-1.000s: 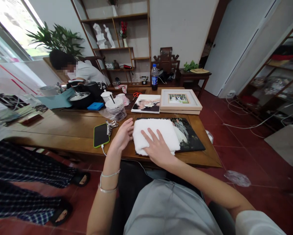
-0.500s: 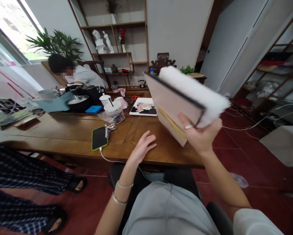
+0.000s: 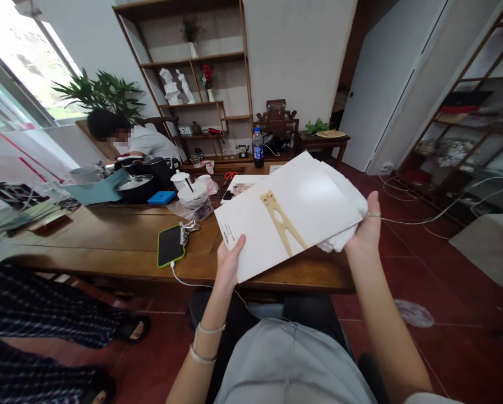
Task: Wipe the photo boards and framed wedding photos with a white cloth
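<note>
Table [image 3: 120, 221] of glossy brown wood lies beneath a smooth, rectangular white board [image 3: 318, 193], its long axis slanting from near left to far right. Fluffy towel [image 3: 339, 238] bunches under the right end, clasped by the right hand [image 3: 364, 229]; the left hand [image 3: 229, 262] pinches the near-left corner (thumb on top). Flat tan stand [image 3: 284, 229] points its forked legs nearward.

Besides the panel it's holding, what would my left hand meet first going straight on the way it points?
Probably the picture lying beyond the panel, though your left hand looks raised and might pass over it; depth is unclear.
</note>
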Motion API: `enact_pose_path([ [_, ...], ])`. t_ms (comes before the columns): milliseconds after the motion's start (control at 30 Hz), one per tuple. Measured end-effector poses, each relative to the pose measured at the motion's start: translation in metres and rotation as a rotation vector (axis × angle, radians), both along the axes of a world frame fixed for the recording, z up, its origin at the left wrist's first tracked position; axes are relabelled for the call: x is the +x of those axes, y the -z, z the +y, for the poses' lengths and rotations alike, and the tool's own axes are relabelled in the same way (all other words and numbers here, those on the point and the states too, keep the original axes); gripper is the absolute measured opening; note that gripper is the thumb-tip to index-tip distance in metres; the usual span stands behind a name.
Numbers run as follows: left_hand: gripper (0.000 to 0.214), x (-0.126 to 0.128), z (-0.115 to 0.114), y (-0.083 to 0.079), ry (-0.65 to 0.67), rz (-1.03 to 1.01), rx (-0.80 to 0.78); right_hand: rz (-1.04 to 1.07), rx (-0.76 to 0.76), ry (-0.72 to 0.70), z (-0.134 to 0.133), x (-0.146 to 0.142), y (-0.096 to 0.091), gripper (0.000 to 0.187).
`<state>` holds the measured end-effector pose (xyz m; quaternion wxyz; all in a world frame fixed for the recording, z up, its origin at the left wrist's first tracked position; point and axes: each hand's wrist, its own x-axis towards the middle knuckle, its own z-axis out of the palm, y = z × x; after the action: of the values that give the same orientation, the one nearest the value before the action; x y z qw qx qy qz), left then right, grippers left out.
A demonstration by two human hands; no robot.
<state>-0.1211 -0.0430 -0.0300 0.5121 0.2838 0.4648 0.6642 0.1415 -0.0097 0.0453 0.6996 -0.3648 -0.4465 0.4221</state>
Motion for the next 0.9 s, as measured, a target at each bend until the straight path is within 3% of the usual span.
enact_pose_path([
  [67, 0.034, -0.016, 0.0, -0.004, 0.05, 0.006, -0.035, 0.005, -0.078, -0.054, 0.0, 0.018, 0.003, 0.068],
  [167, 0.037, -0.037, 0.0, -0.01, 0.129, 0.018, -0.101, 0.129, -0.13, -0.012, 0.0, 0.036, 0.001, 0.047],
  [233, 0.039, -0.049, 0.001, -0.015, 0.18, 0.049, -0.134, 0.239, -0.056, 0.167, -0.001, 0.042, -0.002, 0.043],
  [300, 0.04, -0.059, 0.004, -0.019, 0.23, 0.09, -0.144, 0.243, 0.094, 0.402, -0.003, 0.047, -0.004, 0.057],
  [367, 0.04, -0.066, 0.01, -0.023, 0.275, 0.131, -0.16, 0.102, 0.226, 0.622, -0.008, 0.052, -0.003, 0.063],
  [467, 0.038, -0.066, 0.02, -0.024, 0.336, 0.183, -0.209, -0.391, 0.261, 0.74, -0.018, 0.059, 0.005, 0.038],
  [533, 0.036, -0.062, 0.027, -0.021, 0.374, 0.201, -0.236, -0.837, 0.3, 0.616, -0.025, 0.06, 0.011, 0.013],
  [600, 0.035, -0.056, 0.035, -0.015, 0.4, 0.204, -0.249, -1.221, 0.407, 0.383, -0.031, 0.056, 0.016, 0.014],
  [667, 0.035, -0.051, 0.042, -0.009, 0.41, 0.208, -0.261, -1.468, 0.505, 0.176, -0.034, 0.046, 0.021, 0.022],
  [733, 0.036, -0.048, 0.049, -0.005, 0.407, 0.224, -0.276, -1.616, 0.535, 0.061, -0.035, 0.035, 0.027, 0.029],
  [900, 0.034, -0.045, 0.06, -0.003, 0.404, 0.312, -0.307, -1.709, 0.448, 0.023, -0.031, 0.017, 0.055, 0.04],
])
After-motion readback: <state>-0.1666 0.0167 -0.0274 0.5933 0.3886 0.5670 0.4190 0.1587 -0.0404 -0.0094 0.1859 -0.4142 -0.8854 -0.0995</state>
